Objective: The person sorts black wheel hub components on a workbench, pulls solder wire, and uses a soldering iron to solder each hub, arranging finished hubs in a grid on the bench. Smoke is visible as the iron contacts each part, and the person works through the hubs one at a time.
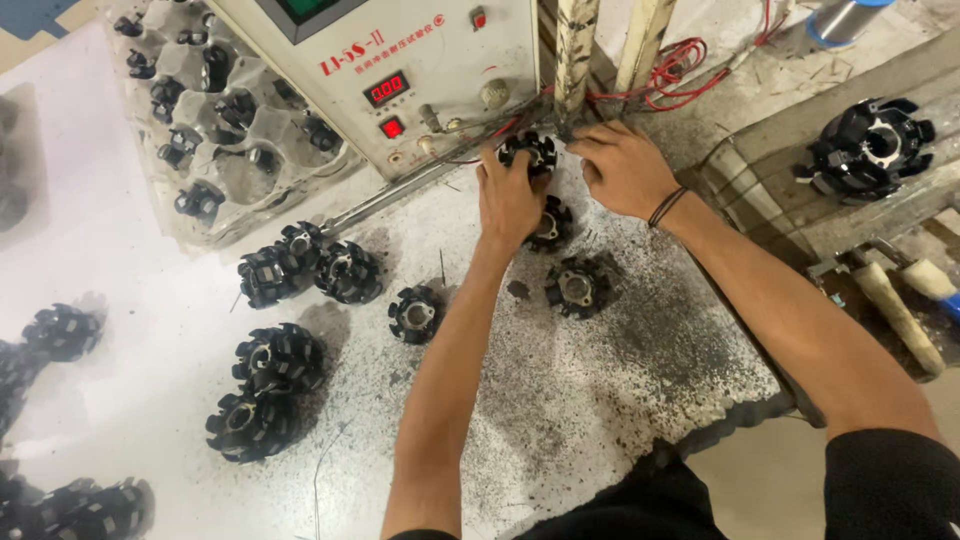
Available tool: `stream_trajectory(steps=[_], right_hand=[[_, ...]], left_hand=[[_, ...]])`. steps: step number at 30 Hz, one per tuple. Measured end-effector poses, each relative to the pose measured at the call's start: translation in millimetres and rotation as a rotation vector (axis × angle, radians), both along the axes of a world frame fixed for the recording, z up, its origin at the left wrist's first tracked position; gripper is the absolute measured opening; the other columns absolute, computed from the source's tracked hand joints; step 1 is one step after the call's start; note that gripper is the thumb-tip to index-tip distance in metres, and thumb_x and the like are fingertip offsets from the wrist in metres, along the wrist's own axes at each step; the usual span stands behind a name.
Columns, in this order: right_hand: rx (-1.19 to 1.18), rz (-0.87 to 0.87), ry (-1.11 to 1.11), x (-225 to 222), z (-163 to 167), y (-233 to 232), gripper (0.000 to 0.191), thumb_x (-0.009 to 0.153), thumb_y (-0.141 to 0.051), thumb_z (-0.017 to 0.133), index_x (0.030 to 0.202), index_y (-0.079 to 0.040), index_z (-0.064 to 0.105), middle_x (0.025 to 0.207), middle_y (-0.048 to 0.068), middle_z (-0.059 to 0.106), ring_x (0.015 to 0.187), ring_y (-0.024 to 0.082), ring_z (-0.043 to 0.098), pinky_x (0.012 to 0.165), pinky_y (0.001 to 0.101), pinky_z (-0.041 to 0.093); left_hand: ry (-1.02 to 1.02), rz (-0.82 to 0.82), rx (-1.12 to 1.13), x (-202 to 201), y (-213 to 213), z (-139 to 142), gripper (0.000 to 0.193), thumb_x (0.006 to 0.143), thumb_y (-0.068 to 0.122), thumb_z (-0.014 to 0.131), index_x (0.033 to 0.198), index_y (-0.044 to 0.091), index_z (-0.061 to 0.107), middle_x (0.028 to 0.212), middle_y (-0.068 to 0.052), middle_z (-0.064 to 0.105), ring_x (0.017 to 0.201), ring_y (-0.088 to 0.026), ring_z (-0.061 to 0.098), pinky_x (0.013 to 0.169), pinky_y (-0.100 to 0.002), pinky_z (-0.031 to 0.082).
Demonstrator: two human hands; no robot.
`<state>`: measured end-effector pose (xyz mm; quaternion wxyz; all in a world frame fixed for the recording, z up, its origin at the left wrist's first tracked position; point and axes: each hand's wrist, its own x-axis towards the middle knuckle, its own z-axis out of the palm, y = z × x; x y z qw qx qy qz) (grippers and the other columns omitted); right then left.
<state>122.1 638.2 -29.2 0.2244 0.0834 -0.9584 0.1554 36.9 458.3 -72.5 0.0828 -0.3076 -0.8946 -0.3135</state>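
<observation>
My left hand [507,197] grips a black round stator-like part [530,150] and holds it up against the base of a white test machine [400,70] with a red digital readout. My right hand [622,165], fingers curled, rests just right of that part near the red wires [672,75]; whether it pinches a wire or probe is hidden. A dark cord bracelet circles the right wrist. Two more black parts lie just below my hands: one [552,225] by the left wrist, another [575,287] on the speckled worktop [600,400].
Several black parts lie scattered at left [345,272], [278,358]. A clear plastic tray [215,110] holding more parts stands at the back left. A larger black part [868,147] sits on a ledge at right, with a wooden-handled tool [900,310] below it.
</observation>
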Motion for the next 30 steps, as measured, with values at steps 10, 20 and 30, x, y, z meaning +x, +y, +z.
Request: stream_trajectory(steps=[10,20,30], right_hand=[[-0.045,0.453,-0.234,-79.8,6.3,-55.5,0.035,0.102,-0.018,0.050,0.125,-0.013,0.075,0.139,0.009,0.066,0.129,0.034,0.056,0.112,0.0537,0.036],[0.375,-0.028,-0.406,-28.2,15.7,-21.1,0.036,0.103,-0.034,0.052,0.125,-0.013,0.072,0.131,0.004,0.067,0.129,0.026,0.056,0.115,0.0458,0.042],[0.161,0.168,-0.206,82.9,-41.2,-6.3,0.046,0.105,-0.026,0.044,0.139,0.004,0.053,0.152,0.019,0.051,0.145,0.034,0.046,0.121,0.0434,0.039]], left_hand=[[-0.090,-0.164,-0.129,84.7,-57.9,9.0,0.059,0.081,0.053,0.079,0.117,0.010,0.061,0.134,-0.034,0.052,0.121,-0.052,0.053,0.101,-0.060,0.047],[-0.045,-0.014,-0.242,127.6,-95.9,41.1,0.112,0.054,0.073,0.084,0.131,-0.004,0.055,0.150,-0.039,0.027,0.133,-0.066,0.030,0.096,-0.076,0.036],[-0.005,0.119,-0.243,113.8,-102.3,27.0,0.096,0.065,0.062,0.088,0.129,-0.001,0.053,0.159,-0.033,0.028,0.142,-0.056,0.030,0.107,-0.073,0.034]])
